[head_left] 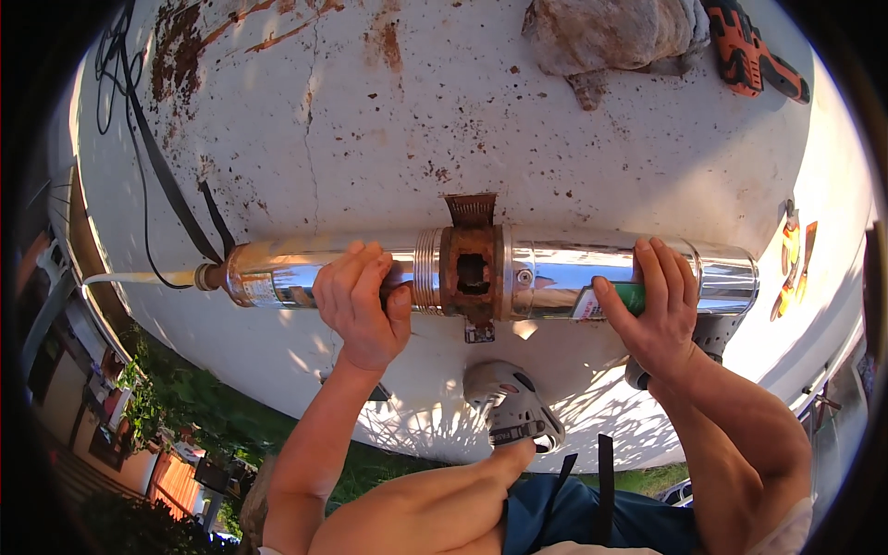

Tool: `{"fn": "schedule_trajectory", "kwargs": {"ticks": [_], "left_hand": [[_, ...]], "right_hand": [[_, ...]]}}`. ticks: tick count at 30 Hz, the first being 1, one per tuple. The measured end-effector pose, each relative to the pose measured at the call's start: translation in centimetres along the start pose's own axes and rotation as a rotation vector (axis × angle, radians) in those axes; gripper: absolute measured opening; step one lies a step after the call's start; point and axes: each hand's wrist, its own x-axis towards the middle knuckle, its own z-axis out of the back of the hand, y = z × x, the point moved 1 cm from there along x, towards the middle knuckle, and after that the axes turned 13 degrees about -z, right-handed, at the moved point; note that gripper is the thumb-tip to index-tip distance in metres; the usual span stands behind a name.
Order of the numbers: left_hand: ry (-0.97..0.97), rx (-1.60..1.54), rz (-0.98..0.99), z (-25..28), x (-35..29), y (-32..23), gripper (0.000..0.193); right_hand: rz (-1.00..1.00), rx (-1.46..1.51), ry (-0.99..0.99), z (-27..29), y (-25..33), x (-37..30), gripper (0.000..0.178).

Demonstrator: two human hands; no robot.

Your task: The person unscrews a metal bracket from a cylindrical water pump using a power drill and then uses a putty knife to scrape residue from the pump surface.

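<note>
A long, shiny steel submersible pump lies crosswise on the pale concrete. Rust covers its middle collar, which has a dark square opening. A perforated rusty plate sticks up from the collar's far side. My left hand is closed over the barrel left of the collar, thumb on the near side. On the right half, my right hand wraps over the top with the fingers on the far side. Its thumb lies by a green and white label. At the pump's left end, a rusty fitting joins a white pipe.
Black cable and strap run across the far left. Beyond the pump are a lumpy brownish bundle or stone and an orange-black power tool. Orange-yellow handled hand tools lie at the right. My sandalled foot stands near the pump.
</note>
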Motion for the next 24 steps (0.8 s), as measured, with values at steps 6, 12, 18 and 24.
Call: {"fn": "schedule_trajectory", "kwargs": {"ticks": [6,12,18,24], "left_hand": [[0.017,-0.016,0.026,0.1,0.8,0.1,0.029],[0.094,-0.042,0.131,0.1,2.2,0.8,0.027],[0.041,-0.034,0.086,-0.1,2.2,0.7,0.025],[-0.08,-0.004,0.079,-0.5,2.4,0.5,0.022]], "right_hand": [[0.004,-0.022,-0.016,0.0,-0.3,0.8,0.051],[-0.095,0.143,0.121,0.6,-1.0,1.6,0.052],[-0.058,0.122,0.076,0.8,-0.7,1.9,0.051],[-0.012,0.038,0.132,0.7,-0.7,1.4,0.057]]}}
